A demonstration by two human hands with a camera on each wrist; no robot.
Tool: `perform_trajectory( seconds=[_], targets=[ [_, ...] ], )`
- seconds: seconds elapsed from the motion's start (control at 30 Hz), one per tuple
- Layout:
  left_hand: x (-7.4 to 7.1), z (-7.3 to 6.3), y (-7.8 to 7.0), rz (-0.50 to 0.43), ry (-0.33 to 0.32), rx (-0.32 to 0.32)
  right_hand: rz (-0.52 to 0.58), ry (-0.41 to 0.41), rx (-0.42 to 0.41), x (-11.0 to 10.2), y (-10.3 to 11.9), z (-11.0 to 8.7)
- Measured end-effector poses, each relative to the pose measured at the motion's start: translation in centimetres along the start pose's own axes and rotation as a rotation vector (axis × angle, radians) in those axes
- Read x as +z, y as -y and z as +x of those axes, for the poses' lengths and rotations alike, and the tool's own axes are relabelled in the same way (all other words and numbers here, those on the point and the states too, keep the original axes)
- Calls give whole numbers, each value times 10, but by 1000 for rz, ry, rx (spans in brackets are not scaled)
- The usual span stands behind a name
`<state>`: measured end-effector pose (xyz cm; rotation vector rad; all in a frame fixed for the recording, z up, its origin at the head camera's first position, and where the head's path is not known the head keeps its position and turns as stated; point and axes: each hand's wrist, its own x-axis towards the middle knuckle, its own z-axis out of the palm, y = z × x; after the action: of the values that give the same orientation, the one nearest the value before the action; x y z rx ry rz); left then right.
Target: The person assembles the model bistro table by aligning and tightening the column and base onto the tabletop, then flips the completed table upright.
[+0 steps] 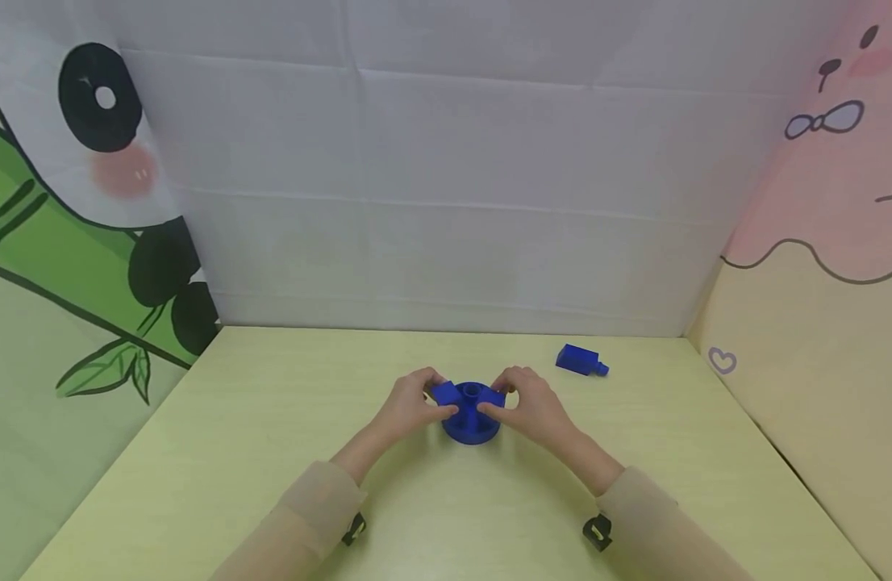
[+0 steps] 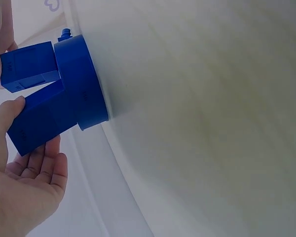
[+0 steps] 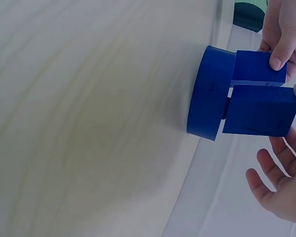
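Can count three boxy blue blocks: a left block [image 1: 446,393] pinched in the left hand [image 1: 408,406], a right block [image 3: 259,109] pinched in the right hand [image 1: 533,409], both over one round blue base [image 1: 471,436] with a hollow central post, set on the table [image 1: 272,420]; and a third block [image 1: 577,360], stepped knob showing, lying farther back. Can make out small dark marks, too small to read.

Round base [image 1: 472,436]: blue, flat on the table [image 1: 257,452], tube [image 1: 472,394] in the middle
Left block [image 2: 42,118]: blue box, tipped outward
Right block [image 3: 260,109]: blue box, peg [image 3: 226,108] facing the base
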<state>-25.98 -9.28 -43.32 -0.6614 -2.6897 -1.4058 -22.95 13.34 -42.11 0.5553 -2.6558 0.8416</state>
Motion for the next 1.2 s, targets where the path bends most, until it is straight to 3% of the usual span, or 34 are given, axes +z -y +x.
perform_trajectory(
  seconds=[0.17,0.33,0.53,0.67,0.93,1.2],
  targets=[
    [1,-1,1,-7,11,-24,72,51,-62,-2,-6,-3],
    [2,0,-2,0,10,-19,178,114,-250,-12,-14,-4],
    [5,3,-2,10,23,7,147,250,-399,-21,-23,-2],
    [4,3,-3,-1,19,-8,125,296,-429,-21,-24,1],
    [2,2,-2,3,16,-3,97,250,-480,-18,-24,6],
    [0,0,1,3,28,-25,55,247,-348,-12,-21,7]
  ],
)
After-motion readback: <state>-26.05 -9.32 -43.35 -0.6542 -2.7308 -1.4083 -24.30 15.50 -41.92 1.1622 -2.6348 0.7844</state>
